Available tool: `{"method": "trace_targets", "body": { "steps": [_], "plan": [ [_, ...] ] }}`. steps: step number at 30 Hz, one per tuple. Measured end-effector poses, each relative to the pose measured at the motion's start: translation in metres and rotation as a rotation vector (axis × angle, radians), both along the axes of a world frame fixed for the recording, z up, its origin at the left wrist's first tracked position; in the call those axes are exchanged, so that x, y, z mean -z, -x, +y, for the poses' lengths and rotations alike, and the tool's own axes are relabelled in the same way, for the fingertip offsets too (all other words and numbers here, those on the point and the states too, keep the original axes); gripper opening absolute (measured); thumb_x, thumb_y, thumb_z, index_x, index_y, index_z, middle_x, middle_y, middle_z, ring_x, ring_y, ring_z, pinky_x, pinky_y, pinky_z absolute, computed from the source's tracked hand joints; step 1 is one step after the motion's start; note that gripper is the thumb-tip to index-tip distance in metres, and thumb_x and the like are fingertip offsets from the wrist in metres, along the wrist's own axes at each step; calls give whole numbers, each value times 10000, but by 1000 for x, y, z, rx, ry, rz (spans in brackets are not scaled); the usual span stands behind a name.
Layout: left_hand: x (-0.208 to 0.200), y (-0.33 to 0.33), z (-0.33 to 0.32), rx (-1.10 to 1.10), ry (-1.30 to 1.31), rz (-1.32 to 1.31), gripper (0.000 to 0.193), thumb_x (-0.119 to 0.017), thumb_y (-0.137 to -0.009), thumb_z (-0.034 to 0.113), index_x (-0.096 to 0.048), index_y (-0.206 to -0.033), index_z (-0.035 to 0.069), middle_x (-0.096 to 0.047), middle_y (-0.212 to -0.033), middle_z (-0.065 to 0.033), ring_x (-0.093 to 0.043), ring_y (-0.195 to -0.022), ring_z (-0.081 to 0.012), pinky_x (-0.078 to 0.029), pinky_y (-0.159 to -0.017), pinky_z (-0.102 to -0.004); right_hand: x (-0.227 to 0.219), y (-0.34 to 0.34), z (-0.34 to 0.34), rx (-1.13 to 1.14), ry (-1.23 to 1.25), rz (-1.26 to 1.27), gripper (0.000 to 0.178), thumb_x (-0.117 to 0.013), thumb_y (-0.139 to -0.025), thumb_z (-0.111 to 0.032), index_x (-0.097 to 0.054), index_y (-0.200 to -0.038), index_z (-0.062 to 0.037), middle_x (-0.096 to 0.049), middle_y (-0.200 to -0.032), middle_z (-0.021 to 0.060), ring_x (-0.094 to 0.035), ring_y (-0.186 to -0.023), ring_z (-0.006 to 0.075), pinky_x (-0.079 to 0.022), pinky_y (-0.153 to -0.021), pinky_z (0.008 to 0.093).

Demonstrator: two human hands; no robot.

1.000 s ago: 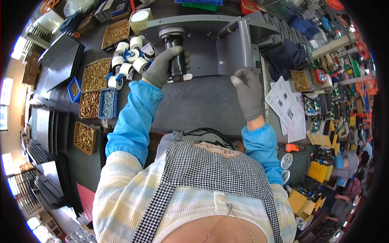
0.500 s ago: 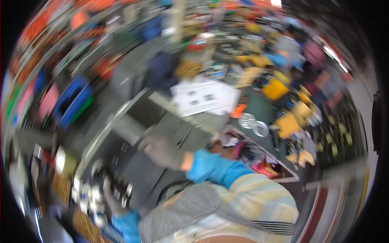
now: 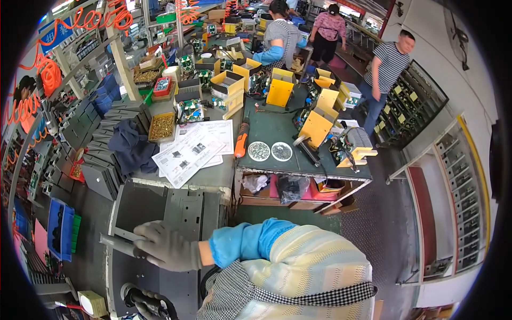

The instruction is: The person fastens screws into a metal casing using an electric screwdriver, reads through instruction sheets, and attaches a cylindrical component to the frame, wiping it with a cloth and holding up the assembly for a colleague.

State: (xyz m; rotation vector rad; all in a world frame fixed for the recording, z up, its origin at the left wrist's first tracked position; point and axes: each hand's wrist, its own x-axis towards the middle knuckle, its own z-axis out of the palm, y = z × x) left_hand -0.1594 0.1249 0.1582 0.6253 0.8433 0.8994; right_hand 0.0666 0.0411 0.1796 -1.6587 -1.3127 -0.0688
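My right hand, in a grey glove, has its fingers closed around a grey metal strip. Beneath it lie dark grey metal panels with small holes, on the bench. At the lower left, my left hand, also gloved, is only partly visible. Its fingers curl round a dark object with a round, light-rimmed end, whose kind I cannot make out. A blue sleeve covers my right forearm.
Printed sheets, a tray of brass-coloured screws and a dark cloth lie beyond. An orange-handled tool, two round dishes and yellow-cased units occupy the green bench. One person stands at the right.
The blurred view has steadied and swung, bringing more of the room in. My right hand sits further left and lower, now with the metal strip; my left hand is lower in the picture.
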Motion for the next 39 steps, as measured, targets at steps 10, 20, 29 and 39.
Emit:
{"method": "trace_targets", "body": {
  "steps": [10, 20, 29, 39],
  "plan": [
    [48, 14, 8, 76, -64, -163, 467, -542, -1038, 525, -599, -984, 65, -497, -576, 26, -429, -414, -112, -398, -457, -215, 25, 86, -53, -355, 492, 172, 522, -787, -815, -444, -611, -1110, -51, -596, -1203, 150, -597, -1192, 374, -497, -954, 499],
    [69, 25, 15, 161, 21, -277, 452, -594, -1028, 469, -628, -1226, 64, -656, -1021, -19, -602, -881, -126, -531, -814, -280, 26, 139, -25, -297, 707, 468, 684, -683, -862, -631, -731, -937, 47, -718, -844, 251, -722, -838, 422, -566, -763, 485],
    [73, 25, 23, 269, -45, -300, 456, -552, -1048, 465, -620, -1214, 45, -640, -1062, -29, -590, -973, -152, -484, -935, -314, 20, 141, -20, -219, 707, 110, 462, -691, -857, -461, -741, -889, -3, -721, -840, 180, -729, -793, 354, -554, -676, 481],
    [108, 35, 40, -1, -399, -27, 577, -563, -1035, 497, -608, -1303, -12, -730, -1034, -97, -698, -808, -243, -564, -695, -252, 44, 135, -12, -115, 383, -520, 227, -653, -841, -275, -730, -869, -64, -700, -833, 73, -702, -746, 292, -504, -631, 448]
  ]
}}
